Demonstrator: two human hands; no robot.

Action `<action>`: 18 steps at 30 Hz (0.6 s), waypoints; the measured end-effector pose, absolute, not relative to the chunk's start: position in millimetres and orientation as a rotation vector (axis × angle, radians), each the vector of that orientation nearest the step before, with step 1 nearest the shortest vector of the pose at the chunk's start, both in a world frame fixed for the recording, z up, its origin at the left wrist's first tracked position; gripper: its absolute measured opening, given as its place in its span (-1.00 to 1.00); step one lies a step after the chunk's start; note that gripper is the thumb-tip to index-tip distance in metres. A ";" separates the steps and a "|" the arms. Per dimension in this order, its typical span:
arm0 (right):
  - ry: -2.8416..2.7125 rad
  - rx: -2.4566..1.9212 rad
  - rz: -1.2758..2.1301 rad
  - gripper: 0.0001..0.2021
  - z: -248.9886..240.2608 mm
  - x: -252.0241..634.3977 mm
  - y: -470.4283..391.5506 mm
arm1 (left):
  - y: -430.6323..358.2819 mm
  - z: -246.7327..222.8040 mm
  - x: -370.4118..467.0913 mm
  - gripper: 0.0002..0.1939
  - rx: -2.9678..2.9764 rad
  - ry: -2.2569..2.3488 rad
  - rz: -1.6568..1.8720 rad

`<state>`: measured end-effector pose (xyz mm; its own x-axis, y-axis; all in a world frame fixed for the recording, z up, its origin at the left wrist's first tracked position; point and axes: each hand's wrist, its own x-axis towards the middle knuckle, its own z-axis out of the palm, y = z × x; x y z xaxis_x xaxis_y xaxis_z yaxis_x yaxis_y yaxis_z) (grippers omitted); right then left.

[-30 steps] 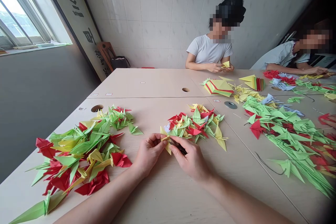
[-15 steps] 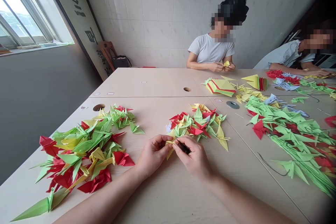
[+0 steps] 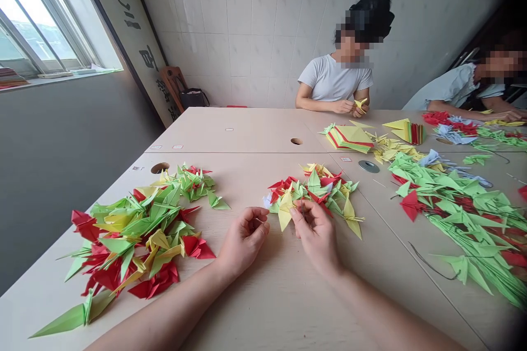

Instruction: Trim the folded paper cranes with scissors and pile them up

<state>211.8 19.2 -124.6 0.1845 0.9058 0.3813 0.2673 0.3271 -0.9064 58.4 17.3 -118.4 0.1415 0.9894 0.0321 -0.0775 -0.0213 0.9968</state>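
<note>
My right hand (image 3: 316,235) pinches a yellow origami crane (image 3: 285,211) between thumb and fingers, just over the near edge of a mixed pile of folded cranes (image 3: 313,180). A thin dark item shows by its fingertips, mostly hidden, so its kind is unclear. To the left, my left hand (image 3: 246,237) is closed with curled fingers, its thumb close to the fingertips, and nothing shows in it. A bigger heap of green, red and yellow cranes (image 3: 135,230) lies left of my left forearm.
Strung green cranes (image 3: 469,214) spread along the right side, with a loose dark cord (image 3: 430,266) beside them. Stacked paper squares (image 3: 349,138) lie farther back. Across the table, a person in a white shirt (image 3: 335,79) handles yellow paper; another person sits far right.
My hands have moved apart. The yellow crane, between both hands before, is now in my right hand only, turned and shifted slightly right. The view has shifted a little.
</note>
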 end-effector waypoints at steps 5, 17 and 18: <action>-1.371 -1.153 0.597 -0.83 -130.5 212.1 15.6 | 13.4 -123.4 59.5 -0.86 1.341 1.084 1.155; -1.750 -0.972 0.451 -0.94 -129.2 211.2 5.8 | 25.0 -95.3 27.9 -0.56 2.559 1.941 0.664; -1.762 -0.970 0.452 -0.94 -130.4 211.4 6.2 | 26.1 -94.6 25.7 -0.55 2.570 2.003 0.602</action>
